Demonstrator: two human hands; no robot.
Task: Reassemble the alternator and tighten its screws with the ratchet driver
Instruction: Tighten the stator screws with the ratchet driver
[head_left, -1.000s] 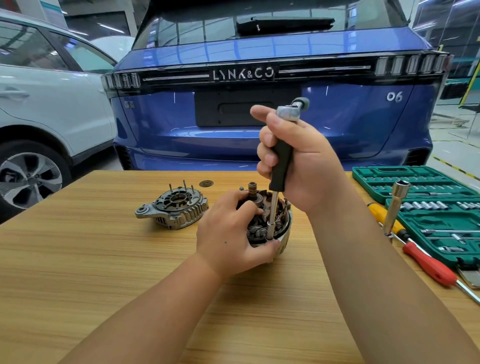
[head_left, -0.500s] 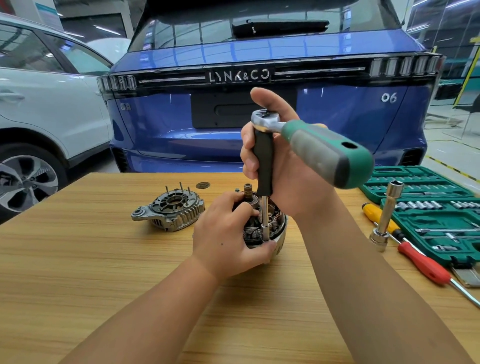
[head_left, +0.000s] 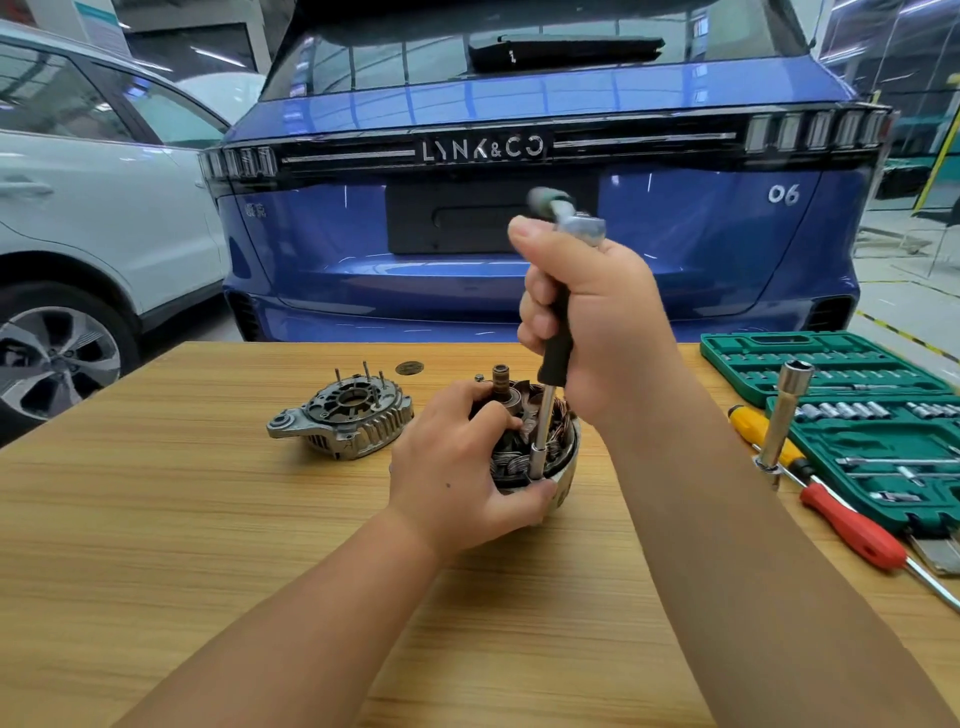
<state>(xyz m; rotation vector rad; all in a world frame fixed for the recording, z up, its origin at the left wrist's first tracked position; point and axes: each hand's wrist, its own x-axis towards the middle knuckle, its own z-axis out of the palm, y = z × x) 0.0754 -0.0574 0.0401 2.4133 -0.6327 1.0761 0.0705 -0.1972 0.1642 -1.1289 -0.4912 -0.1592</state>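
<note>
The open alternator body (head_left: 556, 447), with copper windings and a shaft sticking up, stands on the wooden table (head_left: 208, 545). My left hand (head_left: 457, 467) grips its near left side. My right hand (head_left: 587, 312) holds the upright black extension bar of the ratchet driver (head_left: 556, 332). The metal socket end sits down on the body's front rim by my left thumb. The ratchet head (head_left: 576, 221) shows blurred above my fist, its handle pointing away. The alternator's rear cover (head_left: 345, 421) with upright studs lies apart to the left.
An open green socket set case (head_left: 852, 415) lies at the right. A long socket (head_left: 784, 415) stands upright beside a yellow screwdriver (head_left: 763, 436) and a red one (head_left: 852, 530). A small round piece (head_left: 409, 368) lies near the far edge. A blue car (head_left: 519, 208) is parked behind.
The ratchet handle swung from pointing toward me on the right to pointing away behind my fist. My left hand stayed on the alternator body.
</note>
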